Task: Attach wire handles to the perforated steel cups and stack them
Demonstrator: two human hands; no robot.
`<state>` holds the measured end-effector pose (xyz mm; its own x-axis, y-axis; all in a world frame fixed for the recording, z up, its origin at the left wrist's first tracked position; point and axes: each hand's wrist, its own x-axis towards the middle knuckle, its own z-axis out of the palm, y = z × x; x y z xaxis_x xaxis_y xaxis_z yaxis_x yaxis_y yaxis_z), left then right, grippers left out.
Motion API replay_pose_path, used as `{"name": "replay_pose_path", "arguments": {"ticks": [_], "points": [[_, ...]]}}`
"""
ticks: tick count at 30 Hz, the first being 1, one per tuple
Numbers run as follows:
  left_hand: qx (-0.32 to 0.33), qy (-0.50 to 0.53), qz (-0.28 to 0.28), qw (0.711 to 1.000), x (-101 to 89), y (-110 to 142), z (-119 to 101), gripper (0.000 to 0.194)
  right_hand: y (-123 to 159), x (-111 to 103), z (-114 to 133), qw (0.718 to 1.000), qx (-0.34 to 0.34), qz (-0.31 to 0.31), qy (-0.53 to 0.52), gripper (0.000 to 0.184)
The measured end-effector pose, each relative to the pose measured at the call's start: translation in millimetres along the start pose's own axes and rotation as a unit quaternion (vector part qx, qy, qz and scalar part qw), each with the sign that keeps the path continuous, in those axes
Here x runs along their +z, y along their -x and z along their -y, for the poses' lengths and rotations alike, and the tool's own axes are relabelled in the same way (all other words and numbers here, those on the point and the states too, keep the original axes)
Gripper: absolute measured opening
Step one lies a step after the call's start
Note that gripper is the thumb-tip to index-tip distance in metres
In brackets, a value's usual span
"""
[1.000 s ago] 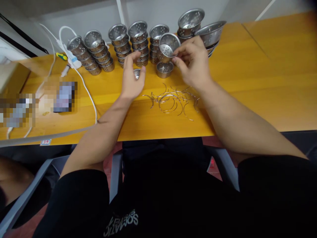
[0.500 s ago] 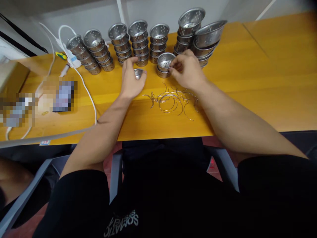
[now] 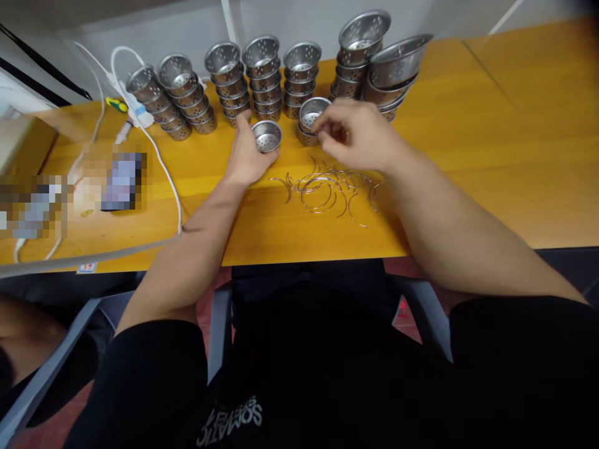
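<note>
My left hand (image 3: 250, 149) is closed around a small perforated metal cup (image 3: 266, 137), thumb on its near side and fingers on its far side. The cup's mouth faces up and toward me. My right hand (image 3: 360, 134) is in front of two stacked perforated cups, overlapping the right side of the upper cup (image 3: 312, 113). Its fingers are loosely bent, with a gap between thumb and forefinger, and slightly blurred; no held item shows in them. The lower cup (image 3: 307, 137) stands on the table. Thin curved metal wires (image 3: 322, 187) lie in a loose pile nearer me.
Several stacks of perforated cups (image 3: 264, 75) line the back of the wooden table (image 3: 491, 156). Larger perforated bowls (image 3: 397, 65) lean at their right end. On the left are a white cable (image 3: 163, 178), a blurred-out phone (image 3: 122, 181) and a yellow-green tool (image 3: 116, 105).
My right hand lowered a cup onto the one below, then shifted slightly left across it. My left hand closed on the small cup beside it and tilted it up.
</note>
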<state>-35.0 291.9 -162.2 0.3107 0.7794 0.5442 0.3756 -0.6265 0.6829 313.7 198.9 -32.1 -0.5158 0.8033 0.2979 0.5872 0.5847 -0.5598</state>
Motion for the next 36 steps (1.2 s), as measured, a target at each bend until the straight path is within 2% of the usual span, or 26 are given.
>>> {"name": "replay_pose_path", "arguments": {"ticks": [2,4,6,9,11,17,21,25,28,32,36], "points": [[-0.052,0.003,-0.051,0.997,4.3,-4.4,-16.0,0.108,0.5,-2.9,0.8,0.996,-0.031,0.085,-0.002,0.031],[-0.062,0.016,-0.060,0.996,9.1,-7.4,-28.0,0.109,0.3,-4.9,-4.0,0.989,-0.043,0.142,0.009,0.028],[-0.059,0.015,-0.056,0.997,12.4,-8.3,-34.2,0.105,-0.4,-6.2,-11.8,0.984,-0.040,0.171,0.031,0.032],[-0.069,-0.014,-0.061,0.996,13.0,-6.7,-36.1,0.095,-2.2,-4.6,-23.7,0.978,-0.048,0.196,0.053,0.048],[-0.074,-0.034,-0.054,0.995,11.3,-4.9,-35.5,0.092,-3.8,0.3,-30.3,0.973,-0.064,0.212,0.059,0.050],[-0.067,-0.044,-0.030,0.996,9.1,-1.7,-27.8,0.097,-8.7,20.4,-41.0,0.974,-0.050,0.195,0.101,0.023],[-0.048,-0.032,-0.029,0.998,10.3,-0.8,-20.9,0.094,-9.7,23.9,-34.4,0.971,-0.045,0.196,0.130,0.018],[-0.049,-0.029,-0.032,0.998,11.9,-2.3,-22.3,0.101,-8.3,20.9,-22.0,0.966,-0.049,0.213,0.139,0.015],[-0.059,-0.014,-0.062,0.996,13.4,-4.9,-31.1,0.106,-6.1,13.9,-16.5,0.969,-0.050,0.212,0.120,0.010],[-0.066,-0.016,-0.076,0.995,13.2,-7.6,-44.0,0.098,-3.2,0.8,-14.5,0.974,-0.053,0.201,0.085,0.006],[-0.055,-0.050,-0.072,0.995,11.6,-8.0,-44.2,0.091,-2.9,-4.5,-12.7,0.978,-0.049,0.195,0.052,0.009]]}}
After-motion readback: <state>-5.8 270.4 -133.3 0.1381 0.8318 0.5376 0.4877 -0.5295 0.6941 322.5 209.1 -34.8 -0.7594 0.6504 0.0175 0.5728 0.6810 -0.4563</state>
